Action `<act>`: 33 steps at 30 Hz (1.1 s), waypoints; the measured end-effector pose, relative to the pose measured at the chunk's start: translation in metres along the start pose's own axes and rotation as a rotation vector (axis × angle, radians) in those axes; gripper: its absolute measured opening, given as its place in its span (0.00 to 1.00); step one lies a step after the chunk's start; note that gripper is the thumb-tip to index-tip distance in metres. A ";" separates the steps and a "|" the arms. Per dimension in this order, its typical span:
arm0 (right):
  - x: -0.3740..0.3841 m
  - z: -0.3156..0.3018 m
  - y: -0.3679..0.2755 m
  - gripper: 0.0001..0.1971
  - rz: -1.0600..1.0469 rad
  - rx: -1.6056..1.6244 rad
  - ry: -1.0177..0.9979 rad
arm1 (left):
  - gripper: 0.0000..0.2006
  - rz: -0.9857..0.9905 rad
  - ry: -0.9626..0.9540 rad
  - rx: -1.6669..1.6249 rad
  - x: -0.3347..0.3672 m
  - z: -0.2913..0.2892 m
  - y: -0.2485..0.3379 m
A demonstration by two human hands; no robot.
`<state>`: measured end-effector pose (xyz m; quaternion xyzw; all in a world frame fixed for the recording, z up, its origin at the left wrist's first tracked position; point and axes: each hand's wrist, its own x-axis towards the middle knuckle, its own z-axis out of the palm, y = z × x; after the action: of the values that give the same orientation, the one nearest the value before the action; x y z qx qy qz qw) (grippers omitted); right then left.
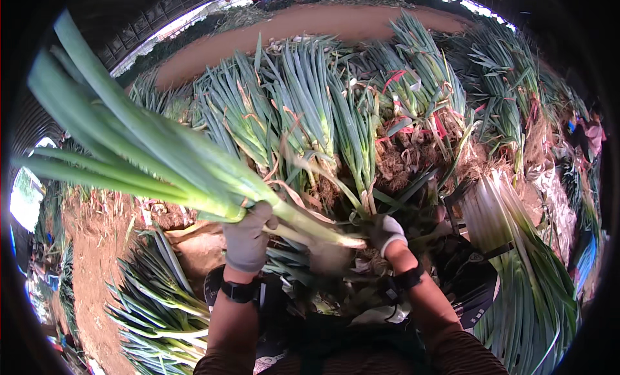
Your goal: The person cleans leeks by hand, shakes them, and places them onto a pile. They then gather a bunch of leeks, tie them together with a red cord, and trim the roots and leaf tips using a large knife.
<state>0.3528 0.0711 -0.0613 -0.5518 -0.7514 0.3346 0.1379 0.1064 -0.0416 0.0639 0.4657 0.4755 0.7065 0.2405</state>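
Observation:
My left hand (pixel 247 241), in a pale work glove, is closed around a large green onion (pixel 213 172). Its long green leaves fan out to the upper left, blurred by motion, and its pale root end points right. Beside that end is my right hand (pixel 387 235), in a glove with a dark palm and white cuff. Its fingers are bent and partly hidden, closed on a yellowish, withered outer leaf (pixel 336 181) that trails up and left. Roots and loose leaves below the hands are dark and blurred.
Bunches of green onions (pixel 303 97) stand in a row ahead, some with red ties (pixel 394 81). Another bundle (pixel 523 259) lies on my right, white ends up, near a dark strap. More onions (pixel 158 304) lie at lower left on brown soil (pixel 97 259).

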 end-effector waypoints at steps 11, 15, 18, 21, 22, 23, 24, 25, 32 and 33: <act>-0.054 -0.012 -0.079 0.16 -0.304 1.157 -0.752 | 0.13 -0.234 -0.059 -0.194 0.005 0.016 0.003; -0.065 -0.006 -0.095 0.12 -0.361 1.104 -0.554 | 0.12 -0.331 -0.052 -0.200 0.007 0.011 -0.006; -0.065 -0.002 -0.102 0.09 -0.284 1.054 -0.574 | 0.13 -0.414 0.008 -0.387 0.007 0.003 -0.012; -0.061 0.007 -0.090 0.05 -0.239 0.863 -0.343 | 0.11 -0.425 0.017 -0.493 0.011 0.018 -0.003; -0.066 0.001 -0.096 0.05 -0.218 0.803 -0.286 | 0.12 -0.428 0.067 -0.257 0.011 0.013 -0.020; -0.066 -0.002 -0.094 0.06 -0.185 0.782 -0.236 | 0.11 -0.407 0.205 -0.406 0.013 0.036 -0.025; -0.068 0.000 -0.099 0.07 -0.163 0.774 -0.199 | 0.09 -0.374 0.152 -0.451 0.012 0.030 -0.034; -0.070 0.005 -0.108 0.07 -0.179 0.774 -0.224 | 0.09 -0.378 0.165 -0.385 0.012 0.022 -0.038; -0.046 0.021 -0.112 0.15 -0.238 0.298 0.245 | 0.10 -0.304 0.144 -0.174 0.001 0.027 -0.030; -0.036 0.019 -0.109 0.16 -0.226 0.270 0.222 | 0.10 -0.276 0.013 0.000 -0.005 0.023 -0.033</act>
<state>0.2744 0.0129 0.0016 -0.4739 -0.7371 0.3519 0.3292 0.1251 -0.0205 0.0346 0.3914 0.5365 0.6697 0.3323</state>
